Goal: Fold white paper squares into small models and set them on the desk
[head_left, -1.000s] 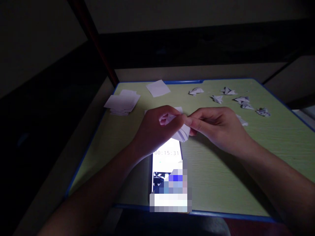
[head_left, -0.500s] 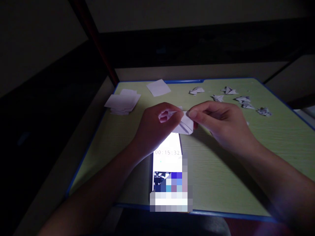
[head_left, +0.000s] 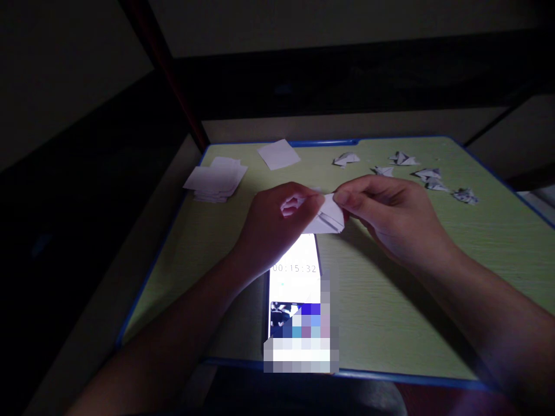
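Between my hands is a small piece of folded white paper [head_left: 330, 222], held above the table with its crease lines facing me. My left hand [head_left: 280, 216] pinches its left part between thumb and fingers. At the paper's upper right edge, my right hand [head_left: 385, 211] grips with thumb and forefinger. The fingertips behind the paper are mostly hidden. Just below the paper, a lit phone [head_left: 292, 283] lies on the table and shows a timer; its lower part is pixelated.
A stack of white paper sheets [head_left: 217, 180] lies at the table's left, with a single square sheet [head_left: 278, 154] near the back edge. Several folded paper figures [head_left: 404, 159] are scattered at the back right. The pale green table [head_left: 173, 277] has a blue rim. The surroundings are dark.
My right hand has moved up slightly with the paper's right edge, and that side of the paper now looks tilted and curved. My left hand has barely moved.
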`<state>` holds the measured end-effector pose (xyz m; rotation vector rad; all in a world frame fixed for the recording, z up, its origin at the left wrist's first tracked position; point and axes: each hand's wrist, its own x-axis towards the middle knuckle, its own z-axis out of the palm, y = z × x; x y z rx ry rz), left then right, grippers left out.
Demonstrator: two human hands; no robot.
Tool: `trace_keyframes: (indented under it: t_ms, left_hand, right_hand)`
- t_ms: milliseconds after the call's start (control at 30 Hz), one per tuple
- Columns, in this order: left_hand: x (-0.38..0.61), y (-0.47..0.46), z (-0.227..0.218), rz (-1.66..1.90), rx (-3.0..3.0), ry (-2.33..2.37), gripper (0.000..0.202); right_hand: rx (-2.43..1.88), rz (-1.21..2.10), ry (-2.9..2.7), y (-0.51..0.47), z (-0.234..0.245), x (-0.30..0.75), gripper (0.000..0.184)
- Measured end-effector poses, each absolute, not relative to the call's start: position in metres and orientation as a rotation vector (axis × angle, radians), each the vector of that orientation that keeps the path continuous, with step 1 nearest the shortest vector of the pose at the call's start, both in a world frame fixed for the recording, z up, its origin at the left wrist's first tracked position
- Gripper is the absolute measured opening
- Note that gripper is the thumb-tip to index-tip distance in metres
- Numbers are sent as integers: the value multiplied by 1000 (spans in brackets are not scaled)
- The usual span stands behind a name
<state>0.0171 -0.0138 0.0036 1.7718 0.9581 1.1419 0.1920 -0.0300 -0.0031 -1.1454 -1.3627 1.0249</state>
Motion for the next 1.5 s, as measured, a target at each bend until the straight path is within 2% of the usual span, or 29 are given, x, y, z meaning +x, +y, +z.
trace_keyframes:
  t_ms: [267,800,1333,1500]
  left_hand:
    - [18,-16,2,1153,1781,951,5]
    - [14,-13,2,1086,1762,987,15]
    - [12,-15,3,1024,1796,952,18]
    - [15,-17,8,958,1789,921,13]
  right_hand:
    - [-1187,1009,-1354,-32,0,191,8]
    - [-1146,1124,-1291,-31,2,185,15]
    - [-1080,1122,-1258,-33,5,185,8]
    - [-1031,1143,-1231,-32,1,187,3]
